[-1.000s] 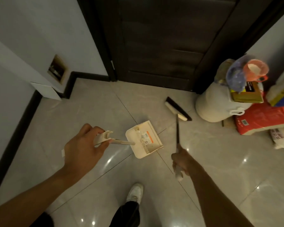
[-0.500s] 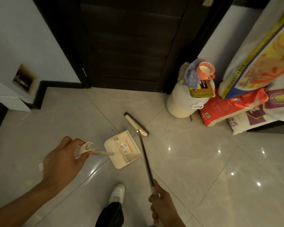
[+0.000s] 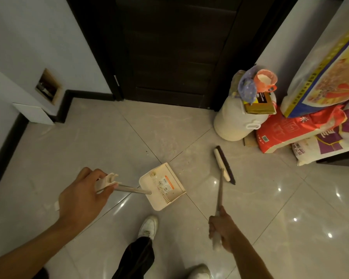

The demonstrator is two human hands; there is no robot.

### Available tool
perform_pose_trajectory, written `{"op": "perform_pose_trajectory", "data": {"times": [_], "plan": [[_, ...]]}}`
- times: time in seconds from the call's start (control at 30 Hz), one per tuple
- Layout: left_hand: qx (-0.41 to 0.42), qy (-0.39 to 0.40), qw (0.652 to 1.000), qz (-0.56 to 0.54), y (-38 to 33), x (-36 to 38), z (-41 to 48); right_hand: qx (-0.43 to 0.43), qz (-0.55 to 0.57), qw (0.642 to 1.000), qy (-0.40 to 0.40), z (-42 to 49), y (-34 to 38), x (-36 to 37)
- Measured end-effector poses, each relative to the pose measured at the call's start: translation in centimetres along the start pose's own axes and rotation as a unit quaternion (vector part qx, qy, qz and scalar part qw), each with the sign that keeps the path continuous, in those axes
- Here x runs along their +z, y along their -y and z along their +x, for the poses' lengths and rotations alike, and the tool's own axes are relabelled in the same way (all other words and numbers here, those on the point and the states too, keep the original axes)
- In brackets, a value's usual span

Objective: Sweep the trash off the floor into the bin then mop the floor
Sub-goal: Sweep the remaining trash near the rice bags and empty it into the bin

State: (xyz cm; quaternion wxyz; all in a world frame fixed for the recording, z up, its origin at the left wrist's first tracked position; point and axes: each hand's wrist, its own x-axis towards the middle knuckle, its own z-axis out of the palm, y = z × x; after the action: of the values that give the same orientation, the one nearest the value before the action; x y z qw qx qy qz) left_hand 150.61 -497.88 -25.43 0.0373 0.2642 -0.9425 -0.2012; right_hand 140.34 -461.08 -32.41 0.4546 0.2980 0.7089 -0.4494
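- Head view: the sweeping step is in hand. The left hand grips the cream end of the dustpan handle with its fingers curled round it. The pan sits on the floor, and its open side seems to face right, towards the broom.
- The right hand is wrapped round the pale grip at the top of the broom. The brush head rests on the tiles apart from the pan, to its right. It is near the white jar and the stacked sacks.
- The trash is slight. Pale dust and a few small specks lie on the tiles between the pan and the brush head. Neither a bin nor a mop is in view.
- The next move, as I judge it, is to draw the brush leftward across that patch to the pan. The left hand would need to hold the pan's lip flat on the tile so that fine dust does not slip beneath it.
- Half a second ago the brush head lay just beside the pan. Now it stands apart from the pan, swung out to the right as if for a fresh stroke. The pan sits much as it did, and both hands hold their handles as before.
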Motion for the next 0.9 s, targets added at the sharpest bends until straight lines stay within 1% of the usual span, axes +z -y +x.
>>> {"op": "perform_pose_trajectory", "data": {"times": [0.1,0.2,0.3,0.4,0.63,0.77,0.9], "plan": [[-0.027,-0.002,1.000,0.001,0.4,-0.3,-1.2,0.003,-0.055,0.997,0.046,-0.7,0.1,4.2],[-0.037,-0.010,0.999,0.013,0.5,-0.7,-2.2,-0.013,-0.097,0.991,0.096,-2.3,-0.1,7.8],[-0.041,-0.012,0.999,0.015,0.4,-0.9,-3.5,-0.029,-0.106,0.986,0.128,-4.0,-0.7,9.5],[-0.056,-0.021,0.998,0.016,0.3,-1.3,-5.3,-0.049,-0.079,0.989,0.117,-5.3,-1.7,9.0],[-0.096,-0.039,0.995,0.013,0.6,-2.3,-10.0,-0.064,0.010,0.997,0.052,-7.2,-5.7,3.7],[-0.092,-0.045,0.995,0.018,1.6,-2.2,-10.6,-0.055,0.045,0.997,0.019,-7.2,-7.2,1.0],[-0.083,-0.031,0.995,0.034,3.8,-1.9,-10.1,-0.023,0.088,0.996,0.020,-7.1,-7.4,1.3]]}}
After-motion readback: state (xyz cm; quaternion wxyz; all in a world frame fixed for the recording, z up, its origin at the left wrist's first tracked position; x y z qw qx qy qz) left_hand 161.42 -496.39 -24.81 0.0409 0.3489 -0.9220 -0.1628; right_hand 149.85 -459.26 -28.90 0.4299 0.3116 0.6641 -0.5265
